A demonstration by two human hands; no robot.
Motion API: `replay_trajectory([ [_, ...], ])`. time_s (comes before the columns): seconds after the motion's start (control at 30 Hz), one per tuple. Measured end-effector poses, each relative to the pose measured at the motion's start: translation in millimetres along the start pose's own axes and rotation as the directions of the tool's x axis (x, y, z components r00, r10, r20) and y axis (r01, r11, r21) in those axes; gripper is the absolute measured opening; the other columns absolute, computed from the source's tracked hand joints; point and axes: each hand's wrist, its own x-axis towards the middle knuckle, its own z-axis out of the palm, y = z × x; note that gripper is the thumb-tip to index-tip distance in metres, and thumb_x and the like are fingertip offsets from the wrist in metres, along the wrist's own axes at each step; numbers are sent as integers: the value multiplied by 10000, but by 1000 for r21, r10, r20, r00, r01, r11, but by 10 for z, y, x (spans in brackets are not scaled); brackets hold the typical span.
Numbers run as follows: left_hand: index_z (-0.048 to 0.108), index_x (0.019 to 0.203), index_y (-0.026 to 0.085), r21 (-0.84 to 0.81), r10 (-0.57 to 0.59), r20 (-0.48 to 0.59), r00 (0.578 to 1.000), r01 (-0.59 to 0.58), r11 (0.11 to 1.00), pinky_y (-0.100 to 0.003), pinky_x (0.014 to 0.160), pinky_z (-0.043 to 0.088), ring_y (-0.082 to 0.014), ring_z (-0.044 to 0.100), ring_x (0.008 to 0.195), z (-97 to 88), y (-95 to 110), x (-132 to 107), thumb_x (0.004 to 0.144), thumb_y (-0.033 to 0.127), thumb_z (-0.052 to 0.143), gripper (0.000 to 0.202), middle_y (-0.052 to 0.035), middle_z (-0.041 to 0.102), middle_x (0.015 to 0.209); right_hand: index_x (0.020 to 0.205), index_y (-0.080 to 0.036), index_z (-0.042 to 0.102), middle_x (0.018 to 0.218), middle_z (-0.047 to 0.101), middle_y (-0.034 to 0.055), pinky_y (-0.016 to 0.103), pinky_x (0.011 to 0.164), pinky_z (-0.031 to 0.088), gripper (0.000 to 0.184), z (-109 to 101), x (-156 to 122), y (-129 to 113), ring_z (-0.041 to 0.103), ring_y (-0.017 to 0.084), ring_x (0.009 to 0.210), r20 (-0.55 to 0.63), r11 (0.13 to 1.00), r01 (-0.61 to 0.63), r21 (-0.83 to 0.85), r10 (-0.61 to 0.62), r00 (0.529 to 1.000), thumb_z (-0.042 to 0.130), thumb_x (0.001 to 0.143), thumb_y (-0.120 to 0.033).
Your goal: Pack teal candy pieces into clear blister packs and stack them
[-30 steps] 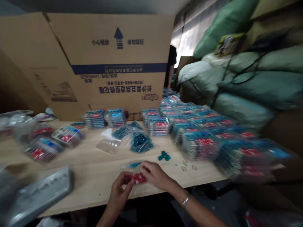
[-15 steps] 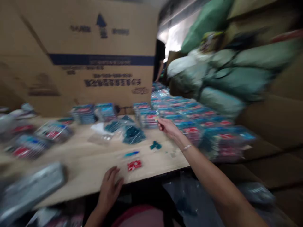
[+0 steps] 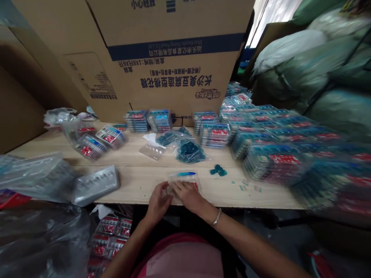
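place: packing warehouse | signs: cardboard carton (image 3: 174, 65), stacked plastic packs (image 3: 214, 135), bulging sacks (image 3: 307, 73)

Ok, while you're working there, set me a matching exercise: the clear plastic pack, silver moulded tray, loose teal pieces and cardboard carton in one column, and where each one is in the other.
1. clear plastic pack
2. silver moulded tray
3. loose teal pieces
4. cardboard carton

A. touched by the left hand and right hand
B. upright behind the table
C. near the front edge, left of the hands
D. on the tabletop, right of the hands

Pairs: 1-A, 2-C, 3-D, 4-B
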Motion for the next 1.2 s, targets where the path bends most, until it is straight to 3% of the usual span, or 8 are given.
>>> replay_trajectory([
  [0.13, 463, 1164, 206, 39, 35, 29, 999, -36, 999, -396, 896, 499, -200, 594, 995, -22, -3, 8, 719, 139, 564, 462, -74, 605, 1086, 1051, -99, 590, 967, 623, 131, 351, 684, 499, 214, -14, -26, -86, 604, 228, 826, 55, 999, -8, -52, 11, 998, 494, 862, -69],
  [0.27, 509, 1128, 212, 87, 82, 40, 996, -85, 993, -405, 898, 505, -208, 589, 1007, -53, 53, 12, 770, 161, 551, 364, -76, 609, 1067, 980, -119, 606, 981, 615, 113, 334, 717, 502, 164, -37, -69, -73, 600, 213, 844, 67, 1000, 0, 28, -2, 998, 514, 851, -72],
  [0.5, 613, 1067, 223, 220, 251, 135, 959, -276, 936, -379, 848, 538, -213, 593, 1018, -140, 117, 17, 867, 235, 503, 229, -96, 605, 1098, 962, -169, 609, 1002, 599, 81, 331, 816, 486, 112, -52, -188, -5, 572, 195, 913, -65, 942, -23, 336, 48, 997, 538, 879, -196],
  [0.63, 616, 1030, 215, 289, 311, 175, 934, -351, 891, -366, 849, 532, -211, 593, 997, -201, 90, 47, 866, 208, 485, 209, -87, 616, 1068, 953, -180, 633, 990, 620, 73, 332, 850, 462, 156, -121, -313, 68, 563, 189, 938, -133, 923, -54, 381, 113, 985, 489, 896, -162],
  [0.8, 593, 1008, 219, 316, 314, 202, 928, -366, 875, -360, 841, 535, -209, 595, 966, -220, 86, 96, 843, 216, 499, 190, -75, 603, 1058, 1008, -191, 642, 1036, 656, 73, 352, 890, 438, 217, -124, -497, 472, 562, 192, 988, -217, 934, -78, 349, 161, 963, 442, 922, -186],
  [0.97, 590, 985, 220, 330, 257, 217, 942, -319, 888, -385, 858, 528, -225, 589, 992, -225, 181, 52, 818, 212, 508, 187, -85, 601, 1065, 1107, -170, 627, 1231, 577, 147, 490, 929, 391, 290, 41, -608, 1124, 450, 298, 1181, -283, 871, -482, 91, 487, 826, 428, 909, -247],
  [1.1, 596, 996, 218, 264, 206, 234, 950, -266, 927, -382, 847, 525, -229, 586, 998, -291, 219, 84, 800, 243, 538, 205, -95, 606, 1066, 1081, -180, 650, 1217, 592, 131, 454, 906, 418, 314, 239, -681, 1312, 458, 291, 1172, -285, 880, -473, 41, 464, 839, 395, 909, -246],
  [1.2, 599, 1051, 213, 276, 197, 178, 964, -241, 930, -394, 859, 508, -230, 591, 987, -390, 126, 380, 818, 295, 535, 256, -95, 629, 1048, 1047, -185, 668, 1178, 620, 113, 446, 927, 408, 314, 304, -731, 1304, 474, 286, 1159, -343, 894, -445, 59, 437, 832, 392, 909, -248],
])
